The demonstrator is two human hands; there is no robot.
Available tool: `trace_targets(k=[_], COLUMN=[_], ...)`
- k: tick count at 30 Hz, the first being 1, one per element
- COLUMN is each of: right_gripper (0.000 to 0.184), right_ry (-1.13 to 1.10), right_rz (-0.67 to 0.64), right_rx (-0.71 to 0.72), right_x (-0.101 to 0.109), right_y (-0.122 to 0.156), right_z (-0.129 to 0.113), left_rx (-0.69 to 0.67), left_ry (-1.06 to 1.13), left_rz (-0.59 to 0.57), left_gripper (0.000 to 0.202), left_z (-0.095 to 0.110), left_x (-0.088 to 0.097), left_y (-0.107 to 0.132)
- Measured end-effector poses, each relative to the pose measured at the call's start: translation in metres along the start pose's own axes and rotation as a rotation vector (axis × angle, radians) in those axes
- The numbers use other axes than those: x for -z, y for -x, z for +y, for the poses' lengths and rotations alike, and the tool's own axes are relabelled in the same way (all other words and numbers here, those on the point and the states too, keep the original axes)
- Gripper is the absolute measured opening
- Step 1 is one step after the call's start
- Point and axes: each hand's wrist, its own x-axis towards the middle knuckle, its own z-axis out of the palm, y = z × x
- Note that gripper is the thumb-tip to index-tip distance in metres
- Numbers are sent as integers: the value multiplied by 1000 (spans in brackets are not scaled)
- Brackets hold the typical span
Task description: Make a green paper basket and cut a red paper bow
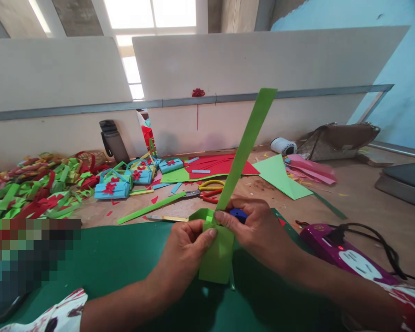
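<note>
Over the green mat [124, 263] I hold a small light-green folded paper piece [217, 258] upright between both hands. My left hand [186, 251] pinches its upper left edge with thumb and fingers. At the top right, my right hand [251, 221] pinches a long green paper strip [247, 143] against it; the strip slants up to the right. How the two papers join is partly hidden by my thumbs. A blue round object [239, 215] shows behind my right fingers. Beyond lie scissors [210, 189] with red and yellow handles and a yellow utility knife [169, 218].
Small blue paper bags with red flowers [112, 188] stand left of centre, beside a heap of coloured paper pieces [38, 189]. A dark bottle [115, 142] stands behind. Red sheets [217, 166] and a pale green sheet [283, 175] lie beyond. A purple power strip [349, 253] sits right.
</note>
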Motion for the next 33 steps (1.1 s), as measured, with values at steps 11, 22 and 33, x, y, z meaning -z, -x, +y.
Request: trace_targets(k=[11,22,33], right_gripper=[16,20,20], right_ry=[18,137,6], right_rz=[-22,-45,-76], right_rx=[15,21,-10], right_x=[0,1,1], right_y=[0,-3,-2], right_z=[-1,-2,-1], left_rx=[-5,-41,12], left_ry=[31,-50,56], left_rz=[-5,-30,-23], left_gripper=[22,24,17], left_z=[2,1,0], left_x=[1,2,2], left_y=[-2,-3,-3])
